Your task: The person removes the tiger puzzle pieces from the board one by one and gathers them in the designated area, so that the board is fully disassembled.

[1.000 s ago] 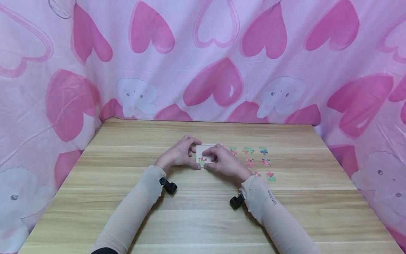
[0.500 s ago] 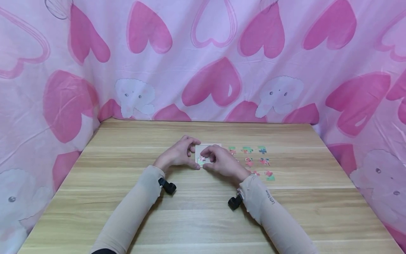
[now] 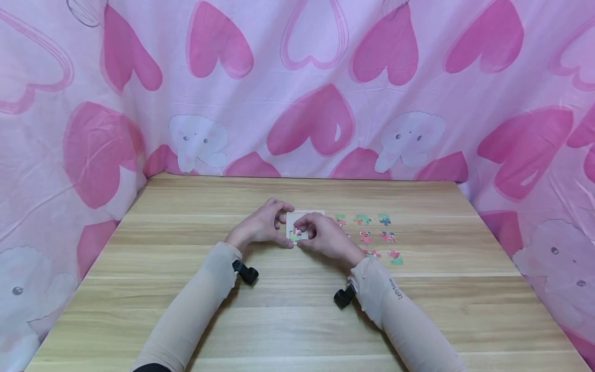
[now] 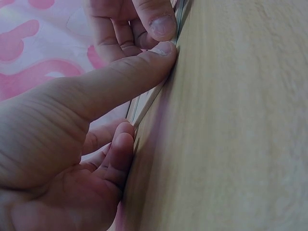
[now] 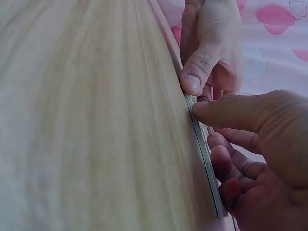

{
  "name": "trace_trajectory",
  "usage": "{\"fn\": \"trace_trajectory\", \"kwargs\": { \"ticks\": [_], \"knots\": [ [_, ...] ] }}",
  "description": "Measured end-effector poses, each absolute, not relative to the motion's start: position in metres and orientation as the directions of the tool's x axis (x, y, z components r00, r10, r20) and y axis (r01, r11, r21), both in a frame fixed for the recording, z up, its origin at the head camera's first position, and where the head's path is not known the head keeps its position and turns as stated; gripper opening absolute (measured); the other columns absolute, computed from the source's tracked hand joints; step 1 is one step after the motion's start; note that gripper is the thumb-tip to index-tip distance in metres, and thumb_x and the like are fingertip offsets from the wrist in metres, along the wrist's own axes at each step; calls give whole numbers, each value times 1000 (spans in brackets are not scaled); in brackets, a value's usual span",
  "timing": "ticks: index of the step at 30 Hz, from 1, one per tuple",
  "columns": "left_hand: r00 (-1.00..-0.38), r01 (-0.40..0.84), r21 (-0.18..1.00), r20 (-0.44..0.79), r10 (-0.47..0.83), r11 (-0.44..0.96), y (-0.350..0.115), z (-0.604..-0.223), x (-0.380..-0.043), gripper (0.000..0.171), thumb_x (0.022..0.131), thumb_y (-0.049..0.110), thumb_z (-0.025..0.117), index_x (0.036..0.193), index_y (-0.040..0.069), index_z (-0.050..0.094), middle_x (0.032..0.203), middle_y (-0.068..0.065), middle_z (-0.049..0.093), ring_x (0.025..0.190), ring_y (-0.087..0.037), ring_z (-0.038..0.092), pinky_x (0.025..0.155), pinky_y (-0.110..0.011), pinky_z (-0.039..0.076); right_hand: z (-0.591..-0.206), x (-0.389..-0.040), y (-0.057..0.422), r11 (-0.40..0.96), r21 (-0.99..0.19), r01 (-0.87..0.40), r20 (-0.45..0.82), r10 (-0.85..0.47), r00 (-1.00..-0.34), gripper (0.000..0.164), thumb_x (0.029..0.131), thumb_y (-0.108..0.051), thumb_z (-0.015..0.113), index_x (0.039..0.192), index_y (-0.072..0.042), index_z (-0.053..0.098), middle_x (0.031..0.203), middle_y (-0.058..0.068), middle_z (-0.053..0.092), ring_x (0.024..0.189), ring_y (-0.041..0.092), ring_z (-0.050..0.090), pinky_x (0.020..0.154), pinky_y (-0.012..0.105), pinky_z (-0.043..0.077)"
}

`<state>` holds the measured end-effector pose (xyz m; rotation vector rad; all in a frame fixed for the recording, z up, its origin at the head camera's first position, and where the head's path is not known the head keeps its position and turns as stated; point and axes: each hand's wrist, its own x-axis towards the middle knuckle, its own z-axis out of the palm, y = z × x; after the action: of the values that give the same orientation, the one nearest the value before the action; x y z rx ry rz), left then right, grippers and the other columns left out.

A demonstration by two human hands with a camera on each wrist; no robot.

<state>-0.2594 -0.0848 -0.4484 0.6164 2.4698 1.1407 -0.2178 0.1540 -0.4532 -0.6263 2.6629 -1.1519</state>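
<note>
A small white puzzle tray [image 3: 291, 219] lies flat on the wooden table. My left hand [image 3: 266, 223] grips its left side, thumb at the near corner and fingers at the far corner. In the tray's near-left corner sits a green and pink jigsaw piece [image 3: 294, 237]. My right hand [image 3: 327, 236] reaches over the tray, its curled fingertips pinching a small piece at that corner, mostly hidden by the fingers. The right wrist view shows the right thumb [image 5: 231, 111] at the tray's edge [image 5: 204, 154], close to the left thumb [image 5: 195, 79].
Right of the tray, several loose jigsaw pieces [image 3: 365, 237] lie in rough rows on the table [image 3: 297, 320]; my right hand and wrist partly cover some. A pink heart-patterned curtain [image 3: 311, 119] stands behind the table and along both sides.
The head view has shifted slightly. Both hands keep almost the same place, while the pattern at the right fingertips now shows more white and pink, the piece there having shifted a little.
</note>
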Motion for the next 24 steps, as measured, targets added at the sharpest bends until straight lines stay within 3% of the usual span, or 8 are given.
{"fn": "trace_trajectory", "kwargs": {
  "ticks": [24],
  "knots": [
    [-843, 261, 779, -105, 528, 571, -85, -447, -258, 101, 71, 21, 109, 156, 9, 56, 128, -9, 52, 105, -23, 57, 93, -38, 52, -451, -217, 155, 580, -761, -290, 4, -443, -897, 42, 91, -9, 93, 130, -9, 78, 114, 0, 75, 87, 14, 62, 76, 28, 52]
  ]
}}
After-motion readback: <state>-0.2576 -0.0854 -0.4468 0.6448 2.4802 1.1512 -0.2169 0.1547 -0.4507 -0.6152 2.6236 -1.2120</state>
